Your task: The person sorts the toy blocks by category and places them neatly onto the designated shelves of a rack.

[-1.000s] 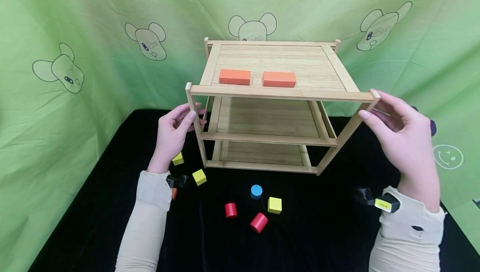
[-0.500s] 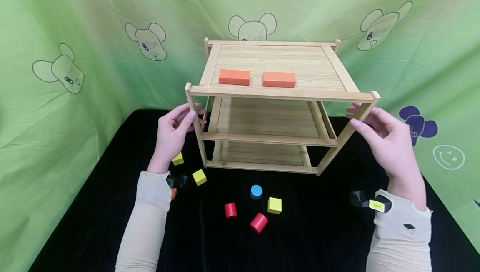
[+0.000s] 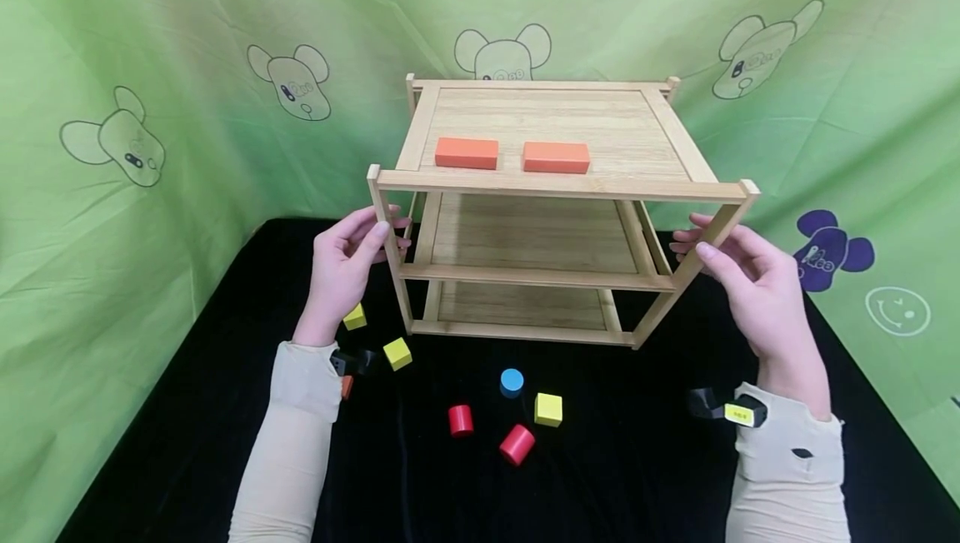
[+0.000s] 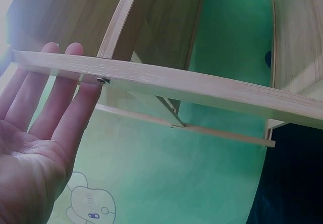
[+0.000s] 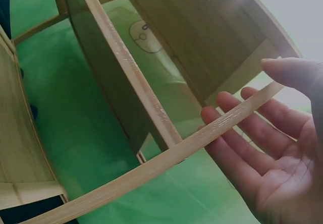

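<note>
The left hand [image 3: 339,281] grips the left front post [image 3: 401,297], thumb at the front and fingers passing behind. This hold should remain at about the middle tier, where one hand can best resist twisting. Two yellow cubes [image 3: 397,354] lie near that forearm; the wrist should be kept high enough to avoid brushing them.

The three-tier wooden shelf [image 3: 562,185] stands upright on the black cloth [image 3: 600,493], between the hands. Two orange blocks [image 3: 466,154] rest side by side near its top front edge (the likeliest items to slide), so the top is best kept level and free of jolts. A blue cylinder, two red cylinders [image 3: 517,445] and another yellow cube lie before the base; pulling the frame forward could strike them.

The right hand [image 3: 753,301] spans the right front post [image 3: 729,218], fingers loosely extended behind, thumb in front; firm pressure cannot be confirmed. It should match the left hand's height and load before any force is applied.
</note>
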`<state>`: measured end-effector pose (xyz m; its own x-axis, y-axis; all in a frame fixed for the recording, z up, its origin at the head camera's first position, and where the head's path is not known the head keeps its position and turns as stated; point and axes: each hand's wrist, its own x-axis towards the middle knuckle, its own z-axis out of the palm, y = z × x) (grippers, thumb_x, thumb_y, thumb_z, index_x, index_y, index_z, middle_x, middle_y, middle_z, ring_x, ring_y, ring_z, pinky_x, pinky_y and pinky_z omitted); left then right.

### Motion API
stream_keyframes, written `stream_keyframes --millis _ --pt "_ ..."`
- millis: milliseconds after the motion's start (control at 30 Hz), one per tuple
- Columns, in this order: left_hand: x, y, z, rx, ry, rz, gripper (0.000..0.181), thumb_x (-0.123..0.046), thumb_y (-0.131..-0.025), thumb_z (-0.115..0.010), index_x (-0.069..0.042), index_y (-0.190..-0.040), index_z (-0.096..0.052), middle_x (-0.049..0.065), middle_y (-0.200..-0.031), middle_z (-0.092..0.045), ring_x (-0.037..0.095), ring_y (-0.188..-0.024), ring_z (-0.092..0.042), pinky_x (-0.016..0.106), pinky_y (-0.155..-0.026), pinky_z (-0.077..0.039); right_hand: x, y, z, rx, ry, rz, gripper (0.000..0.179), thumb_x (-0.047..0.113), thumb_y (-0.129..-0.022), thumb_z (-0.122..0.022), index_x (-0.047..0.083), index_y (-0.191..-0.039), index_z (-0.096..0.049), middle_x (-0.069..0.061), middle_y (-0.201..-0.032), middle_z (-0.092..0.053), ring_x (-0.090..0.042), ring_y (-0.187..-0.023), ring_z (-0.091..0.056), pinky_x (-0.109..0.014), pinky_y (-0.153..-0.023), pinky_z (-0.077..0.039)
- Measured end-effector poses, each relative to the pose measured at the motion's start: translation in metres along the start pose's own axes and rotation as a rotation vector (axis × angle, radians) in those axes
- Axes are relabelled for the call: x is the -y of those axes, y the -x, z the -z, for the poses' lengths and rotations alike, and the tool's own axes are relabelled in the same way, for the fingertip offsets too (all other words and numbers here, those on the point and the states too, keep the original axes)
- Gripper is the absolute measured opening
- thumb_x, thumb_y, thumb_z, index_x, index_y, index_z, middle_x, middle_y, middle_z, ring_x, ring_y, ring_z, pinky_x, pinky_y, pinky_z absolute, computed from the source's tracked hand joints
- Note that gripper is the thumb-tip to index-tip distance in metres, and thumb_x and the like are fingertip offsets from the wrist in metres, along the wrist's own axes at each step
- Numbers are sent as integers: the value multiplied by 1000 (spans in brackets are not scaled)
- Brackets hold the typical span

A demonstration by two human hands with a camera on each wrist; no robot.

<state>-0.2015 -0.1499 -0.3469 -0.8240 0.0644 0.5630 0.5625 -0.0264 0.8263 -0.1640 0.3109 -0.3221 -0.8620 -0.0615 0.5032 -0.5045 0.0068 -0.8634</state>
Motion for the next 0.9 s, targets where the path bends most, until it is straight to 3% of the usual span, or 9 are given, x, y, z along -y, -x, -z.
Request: stream_keyframes --millis 233,533,767,900 --pt "-1 -1 0 1 6 1 29 -11 -106 -58 4 -129 -65 20 -113 -72 37 -89 -72 44 -81 -61 -3 -2 -1 22 -108 16 34 -1 -106 -48 -21 -134 -51 -18 -111 -72 -25 -107 -69 -26 -94 -53" --pt "-2 1 4 -12 -45 23 32 -12 -104 -61 1 -133 -64 19 -119 -70 42 -98 -70 36 -81 -61 -3 -1 0 16 -95 26 31 -3 -106 -48 -18 -132 -54 -18 -108 -73 -25 -103 -71 -26 -93 -54" --pt "-4 5 12 -23 -97 46 34 -11 -102 -65 -2 -135 -64 17 -123 -69 25 -105 -70 33 -82 -60 -3 -1 2 19 -76 25 31 -4 -105 -48 -17 -132 -55 -17 -107 -73 -24 -102 -71 -25 -92 -54" --pt "-5 8 17 -25 -114 50 34 -10 -101 -65 -2 -134 -64 16 -124 -68 21 -105 -70 34 -83 -60 -4 -1 2 21 -68 27 31 -4 -105 -48 -17 -132 -56 -17 -107 -73 -23 -103 -71 -25 -92 -54"
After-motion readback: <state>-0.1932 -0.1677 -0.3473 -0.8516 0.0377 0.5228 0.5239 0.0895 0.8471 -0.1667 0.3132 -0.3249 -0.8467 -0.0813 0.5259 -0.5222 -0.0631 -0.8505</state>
